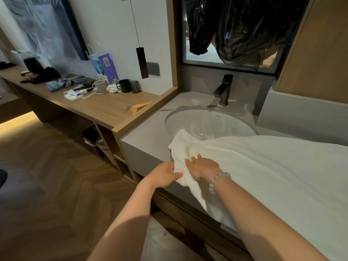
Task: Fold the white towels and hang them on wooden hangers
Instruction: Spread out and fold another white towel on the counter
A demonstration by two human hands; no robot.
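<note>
I see white towel (263, 166) spread on grey counter (146, 132), overlapping sink (226, 123) rim; wooden hanger (139, 108) on adjoining desk (94, 108).

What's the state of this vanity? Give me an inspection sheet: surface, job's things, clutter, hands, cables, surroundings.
Surface: grey counter with sink, partly under the white towel.
Job's things: white towel spread out, corner over the front edge; wooden hanger on the desk.
Clutter: mugs, paper bag, papers on the desk.
Hands: left hand pinches the towel corner; right hand lies flat on it.
Cables: thin cord hanging a black pendant.
Surroundings: black faucet, wall socket, wood floor.
</note>
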